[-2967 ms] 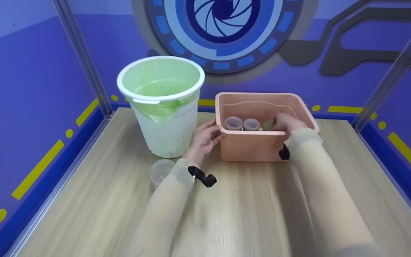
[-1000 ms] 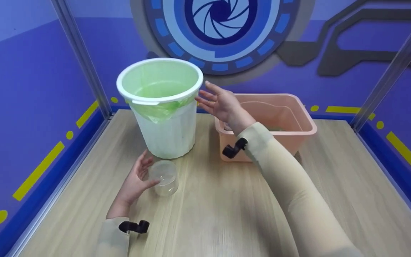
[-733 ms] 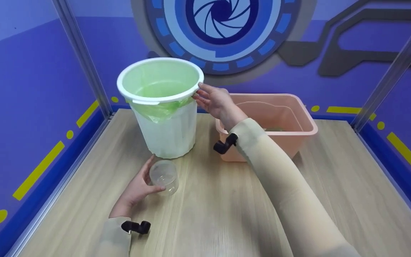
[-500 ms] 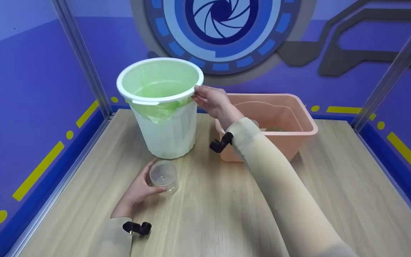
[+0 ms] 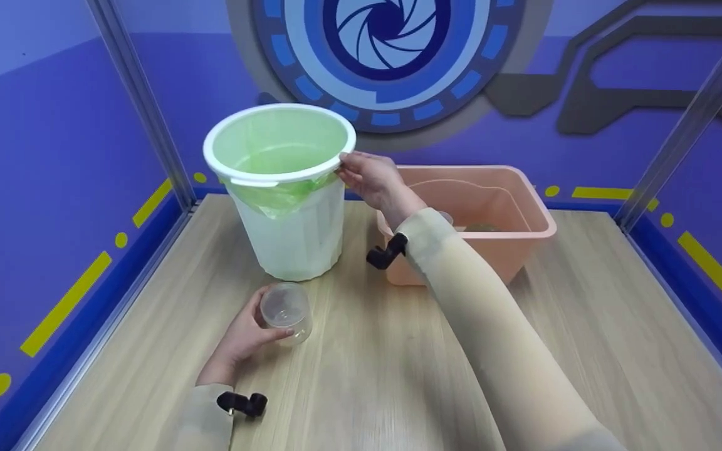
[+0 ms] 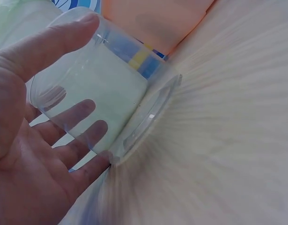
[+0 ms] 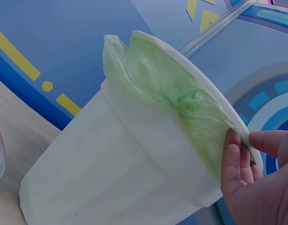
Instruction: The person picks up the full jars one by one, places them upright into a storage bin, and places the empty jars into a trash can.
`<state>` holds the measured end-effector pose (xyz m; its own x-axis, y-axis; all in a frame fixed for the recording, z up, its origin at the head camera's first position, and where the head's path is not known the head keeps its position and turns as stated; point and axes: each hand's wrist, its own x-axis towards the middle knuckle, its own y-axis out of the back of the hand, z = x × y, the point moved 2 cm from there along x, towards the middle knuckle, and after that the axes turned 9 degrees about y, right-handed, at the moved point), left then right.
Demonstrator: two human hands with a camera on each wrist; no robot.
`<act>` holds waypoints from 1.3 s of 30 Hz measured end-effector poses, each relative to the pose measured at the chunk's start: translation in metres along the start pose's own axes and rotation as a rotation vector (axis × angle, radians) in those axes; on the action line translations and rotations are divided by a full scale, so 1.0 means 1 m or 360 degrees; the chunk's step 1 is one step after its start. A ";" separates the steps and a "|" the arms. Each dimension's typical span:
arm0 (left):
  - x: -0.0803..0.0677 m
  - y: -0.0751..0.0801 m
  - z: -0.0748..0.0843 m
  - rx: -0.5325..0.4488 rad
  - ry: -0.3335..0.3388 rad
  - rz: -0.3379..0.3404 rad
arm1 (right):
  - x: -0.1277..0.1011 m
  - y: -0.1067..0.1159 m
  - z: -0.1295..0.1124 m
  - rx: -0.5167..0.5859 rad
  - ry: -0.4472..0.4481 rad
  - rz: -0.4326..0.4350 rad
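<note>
A white bin (image 5: 286, 207) lined with a green bag (image 7: 172, 89) stands at the back left of the wooden table. My right hand (image 5: 367, 178) pinches its rim (image 7: 204, 79) on the right side, thumb over the top edge and fingers (image 7: 232, 164) under it. In front of the bin sits a clear plastic jar (image 5: 286, 313) without a lid. My left hand (image 5: 245, 332) grips that jar (image 6: 106, 98), thumb on one side and fingers curled round the other.
A pink plastic tub (image 5: 511, 238) stands right of the bin, with small lidded jars (image 5: 445, 217) partly hidden behind my right forearm. Blue walls and metal posts (image 5: 141, 100) close in the table (image 5: 398, 376) on three sides.
My right hand left the tub, swung left and took hold of the bin rim. My left hand dropped from the tub's side to the clear jar and closed round it.
</note>
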<state>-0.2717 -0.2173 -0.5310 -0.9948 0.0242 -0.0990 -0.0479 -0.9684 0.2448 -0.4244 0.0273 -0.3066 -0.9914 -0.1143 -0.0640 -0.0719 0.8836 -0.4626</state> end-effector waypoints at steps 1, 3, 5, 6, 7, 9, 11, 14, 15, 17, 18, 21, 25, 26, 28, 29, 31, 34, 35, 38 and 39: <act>0.000 0.000 0.001 -0.0007 -0.0003 0.0000 | 0.000 0.000 0.000 0.0000 0.0002 -0.0003; -0.002 0.001 0.004 -0.0019 -0.0004 0.0006 | 0.000 0.000 0.000 -0.0006 0.0008 -0.0007; -0.004 0.003 0.009 -0.0055 0.0005 0.0008 | 0.001 0.000 0.000 -0.0014 0.0015 -0.0012; -0.005 0.004 0.014 -0.0071 0.0001 0.0010 | 0.001 0.000 0.000 -0.0016 0.0019 -0.0012; -0.007 0.006 0.019 -0.0087 -0.0003 0.0013 | 0.001 0.000 0.000 -0.0018 0.0023 -0.0011; -0.011 0.010 0.032 -0.0105 -0.0022 0.0034 | 0.001 0.000 0.001 -0.0027 0.0027 -0.0015; -0.017 0.014 0.049 -0.0109 -0.0045 0.0065 | 0.001 0.000 0.002 -0.0032 0.0022 -0.0017; -0.025 0.021 0.082 -0.0163 -0.0135 0.0130 | 0.001 0.000 0.003 -0.0038 0.0011 -0.0010; -0.027 0.023 0.095 -0.0184 -0.0170 0.0152 | 0.001 0.000 0.003 -0.0046 0.0008 -0.0010; -0.031 0.026 0.124 -0.0257 -0.0251 0.0196 | 0.001 0.001 0.003 -0.0049 0.0006 -0.0009; -0.033 0.027 0.139 -0.0305 -0.0300 0.0219 | 0.001 0.001 0.003 -0.0051 0.0008 -0.0007; -0.033 0.032 0.185 -0.0404 -0.0404 0.0305 | 0.001 0.001 0.002 -0.0059 0.0019 -0.0007; -0.016 0.038 0.234 -0.0547 -0.0588 0.0417 | 0.000 0.000 0.001 -0.0054 0.0027 -0.0003; -0.009 0.039 0.244 -0.0570 -0.0624 0.0449 | 0.000 -0.001 0.001 -0.0054 0.0026 -0.0005; 0.007 0.041 0.258 -0.0592 -0.0659 0.0510 | -0.001 -0.001 0.001 -0.0057 0.0025 -0.0009; 0.015 0.042 0.264 -0.0578 -0.0648 0.0542 | -0.001 -0.002 0.001 -0.0055 0.0025 -0.0008; 0.030 0.043 0.270 -0.0505 -0.0603 0.0588 | -0.001 -0.002 0.001 -0.0058 0.0026 -0.0004; 0.046 0.043 0.270 -0.0307 -0.0513 0.0625 | -0.001 -0.001 0.000 -0.0065 0.0022 0.0000; 0.050 0.043 0.269 -0.0239 -0.0492 0.0633 | -0.001 -0.001 0.000 -0.0068 0.0021 -0.0001; 0.056 0.042 0.267 -0.0096 -0.0442 0.0638 | -0.001 0.000 -0.001 -0.0073 0.0024 -0.0002; 0.057 0.042 0.266 -0.0070 -0.0434 0.0635 | 0.000 0.000 -0.001 -0.0070 0.0030 -0.0003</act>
<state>-0.3544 -0.1909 -0.2695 -0.9223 -0.2928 0.2521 0.3403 -0.9247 0.1709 -0.4242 0.0281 -0.3059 -0.9931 -0.1077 -0.0462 -0.0782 0.9026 -0.4233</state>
